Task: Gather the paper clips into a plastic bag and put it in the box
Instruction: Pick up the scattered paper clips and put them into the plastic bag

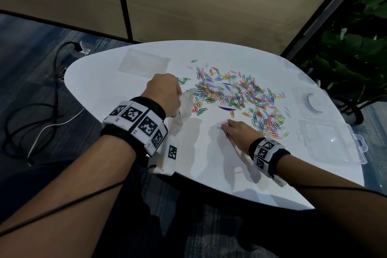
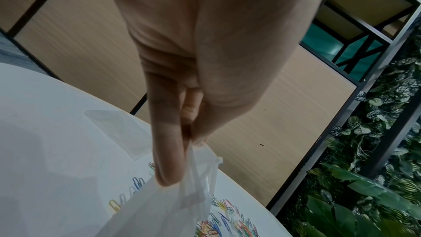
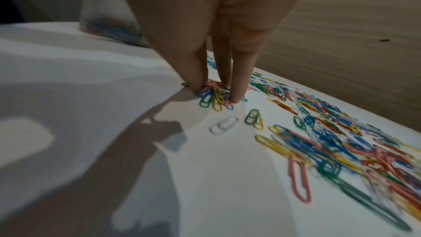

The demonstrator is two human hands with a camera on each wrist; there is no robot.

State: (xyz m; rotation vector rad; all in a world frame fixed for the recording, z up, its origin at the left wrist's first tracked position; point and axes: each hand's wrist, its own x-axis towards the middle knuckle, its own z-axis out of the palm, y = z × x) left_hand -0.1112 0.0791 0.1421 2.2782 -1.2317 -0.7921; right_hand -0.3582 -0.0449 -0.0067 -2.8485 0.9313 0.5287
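Many coloured paper clips (image 1: 234,94) lie scattered over the middle of the white table (image 1: 100,86). My left hand (image 1: 165,94) pinches the rim of a clear plastic bag (image 1: 185,109) just left of the pile; the bag (image 2: 182,205) hangs from thumb and fingers (image 2: 168,168). Blurred clips show inside the bag (image 3: 107,24). My right hand (image 1: 227,126) is at the pile's near edge. Its fingertips (image 3: 237,95) pinch a small bunch of clips (image 3: 214,100) against the tabletop. A clear plastic box (image 1: 328,142) sits at the right edge.
A second flat plastic bag (image 1: 144,63) lies at the table's far left. Another clear plastic piece (image 1: 312,100) lies behind the box. Leafy plants (image 1: 356,48) stand to the right, and cables (image 1: 41,100) trail over the floor on the left.
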